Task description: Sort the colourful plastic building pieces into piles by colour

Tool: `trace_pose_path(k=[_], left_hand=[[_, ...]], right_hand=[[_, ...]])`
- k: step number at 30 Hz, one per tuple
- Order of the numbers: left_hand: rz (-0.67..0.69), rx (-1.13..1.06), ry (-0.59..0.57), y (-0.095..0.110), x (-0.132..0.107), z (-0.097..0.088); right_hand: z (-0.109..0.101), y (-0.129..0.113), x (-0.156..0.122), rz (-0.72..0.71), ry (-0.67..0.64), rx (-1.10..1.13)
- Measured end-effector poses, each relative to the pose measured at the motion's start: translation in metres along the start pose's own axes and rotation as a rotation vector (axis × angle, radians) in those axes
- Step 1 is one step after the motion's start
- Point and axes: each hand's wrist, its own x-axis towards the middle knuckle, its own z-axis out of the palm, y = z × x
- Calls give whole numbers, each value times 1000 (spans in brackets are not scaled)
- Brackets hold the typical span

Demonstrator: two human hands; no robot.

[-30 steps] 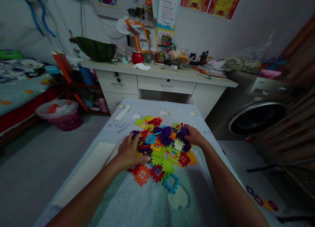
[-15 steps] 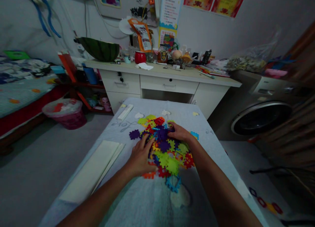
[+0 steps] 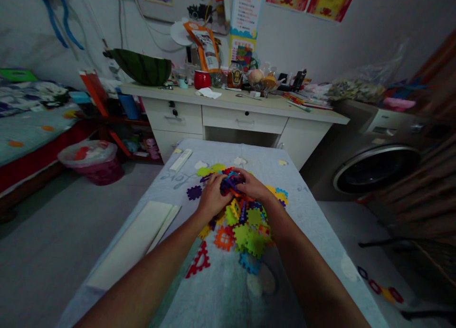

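A loose heap of colourful toothed plastic building pieces (image 3: 252, 240) lies on the cloth-covered table. My left hand (image 3: 214, 195) curls round the left side of a bunch of purple pieces (image 3: 231, 182) at the far part of the heap. From the other side my right hand (image 3: 251, 185) closes on the same bunch, so the pieces are squeezed between both hands. Some fingertips are hidden behind the bunch. Near my left forearm lies a red triangular piece (image 3: 200, 261). An orange window-like piece (image 3: 224, 238) and a blue piece (image 3: 250, 263) rest at the near edge.
Folded white sheets (image 3: 133, 245) lie on the table's left, and a white remote (image 3: 181, 160) sits at the far left. Beyond stands a white desk (image 3: 245, 119) with a watermelon half (image 3: 142, 68) on it. A washing machine (image 3: 377, 150) is at the right.
My hands have come closer together and gathered a bunch of pieces between them. The heap has shifted, and a red triangular piece now shows at its near left.
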Motion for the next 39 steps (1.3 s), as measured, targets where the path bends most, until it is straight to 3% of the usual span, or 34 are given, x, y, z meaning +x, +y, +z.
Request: trace_pose_path(k=[5,8,11,15,18,22,29,39], left_hand=[[71,-27,-169,6,11,-15],[7,86,-270,2,-12,-30],[-20,167,-398,-8,-54,-51],[-66,245,-532,-22,-114,-69],[-72,288,-555,-26,-136,-65],[-52,273,-476,-19,-126,-48],[-7,225,-327,-4,-92,-28],[-7,-32,-142,7,-64,0]], right_hand=[[-35,10,-33,20,149,18],[-58,27,-69,77,321,-268],[-74,45,-110,151,375,-594],[-77,61,-150,253,215,-714],[-64,65,-158,238,96,-716],[-39,62,-145,209,64,-730],[-14,48,-113,95,168,-670],[8,25,-81,138,291,-118]])
